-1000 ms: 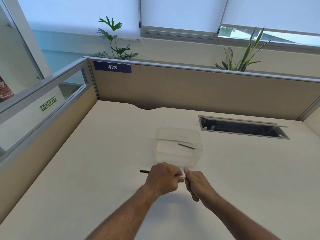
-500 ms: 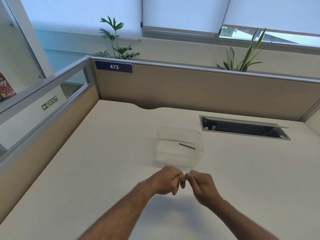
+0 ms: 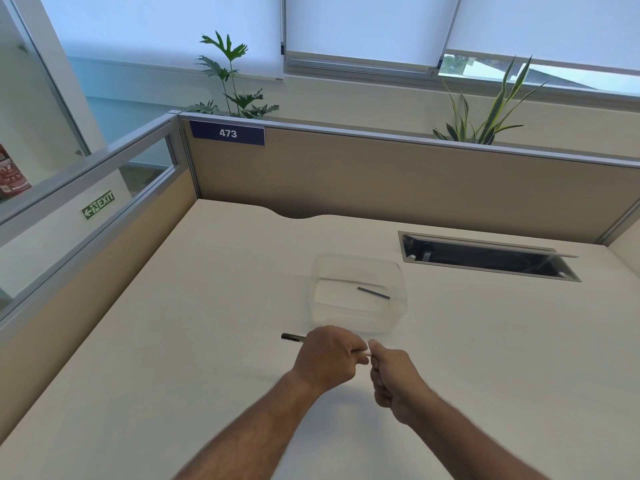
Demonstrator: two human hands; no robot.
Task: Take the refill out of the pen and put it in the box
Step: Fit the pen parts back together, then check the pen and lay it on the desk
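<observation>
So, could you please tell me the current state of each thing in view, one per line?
pen: held level above the desk, dark end sticking out left
left hand: grips the pen
right hand: pinches the pen's white end
box: open, one thin dark rod inside
window blinds: mostly lowered

Two bare forearms and hands, no sleeves.
Left hand [image 3: 325, 358] and right hand [image 3: 394, 379] carried no rings, watch or gloves that could be seen; both forearms were uncovered up to the frame edge, with visible hair on the left forearm.
</observation>
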